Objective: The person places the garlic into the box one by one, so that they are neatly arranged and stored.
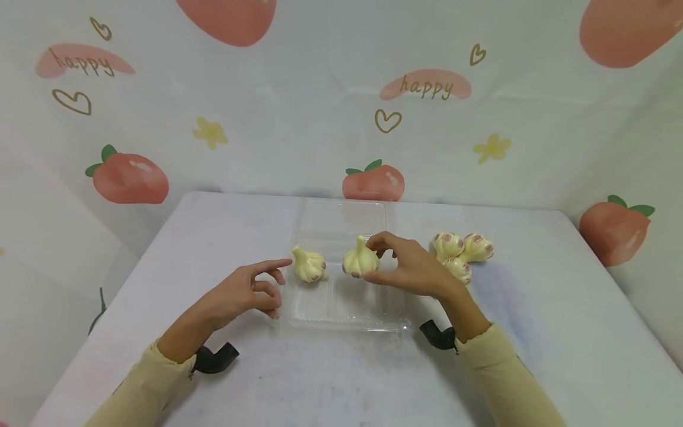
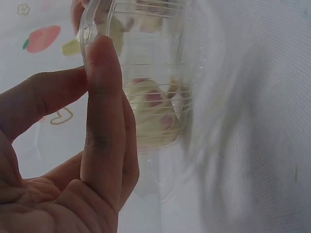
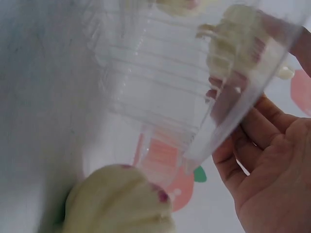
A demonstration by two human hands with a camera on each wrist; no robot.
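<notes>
A clear plastic box (image 1: 352,308) lies on the table with its lid (image 1: 344,219) folded back. Within its left part rests one garlic bulb (image 1: 309,265), seen through the ribbed wall in the left wrist view. Thumb and fingers of my right hand (image 1: 408,264) pinch a second garlic bulb (image 1: 360,260) by its side, stem up, over the box's right part. My left hand (image 1: 242,293) is at the box's left side, where thumb and a finger (image 2: 104,97) meet at the rim; the other fingers are bent behind.
Three more garlic bulbs (image 1: 461,255) lie in a cluster right of the box; one garlic bulb (image 3: 119,201) looms close in the right wrist view. The white table (image 1: 331,379) backs onto a printed cloth (image 1: 299,118). Black wrist cameras (image 1: 216,359) hang under both sleeves.
</notes>
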